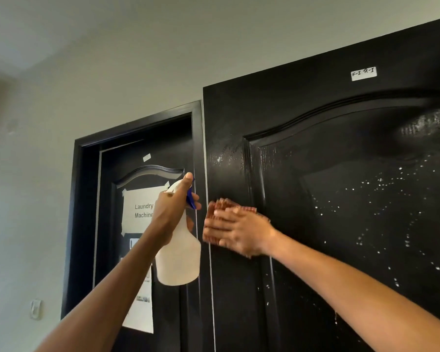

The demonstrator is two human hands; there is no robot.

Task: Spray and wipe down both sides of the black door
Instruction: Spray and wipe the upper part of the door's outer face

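Our black door [341, 199] close ahead at right, glossy, arched raised panel, droplets beading across it, small white label [363, 73] near top, our right hand [236, 232] fingers straight, flattening orange cloth [214, 219] by its left edge, our left hand [174, 207] curled round white spray bottle [178, 260] just beside.

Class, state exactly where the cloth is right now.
In the head view the cloth lies flat under the right hand, pressed against the black door near its left edge, just right of the spray bottle in the left hand.
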